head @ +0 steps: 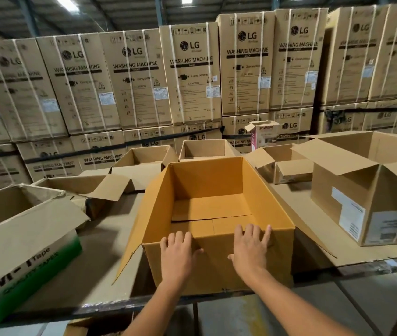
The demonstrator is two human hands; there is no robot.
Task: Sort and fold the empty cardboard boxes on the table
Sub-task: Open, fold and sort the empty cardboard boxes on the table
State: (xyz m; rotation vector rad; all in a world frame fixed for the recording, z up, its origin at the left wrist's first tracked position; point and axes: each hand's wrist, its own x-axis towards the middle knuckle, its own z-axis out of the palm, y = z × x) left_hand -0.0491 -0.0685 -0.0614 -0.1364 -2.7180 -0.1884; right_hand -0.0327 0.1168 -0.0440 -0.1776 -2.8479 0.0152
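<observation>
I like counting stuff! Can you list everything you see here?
orange box: one, orange-brown, open, table centre
tape box: one, brown with green band, near left
plain boxes: five, brown, open, around the orange box
Bombay box: one, white and pink, at back
washing machine cartons: many, brown, stacked behind
table: one, grey-brown, under the boxes
left hand: one, holds orange box's near wall
right hand: one, holds same wall

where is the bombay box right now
In the head view, the Bombay box stands far back, right of centre, just behind a small open carton.
</observation>
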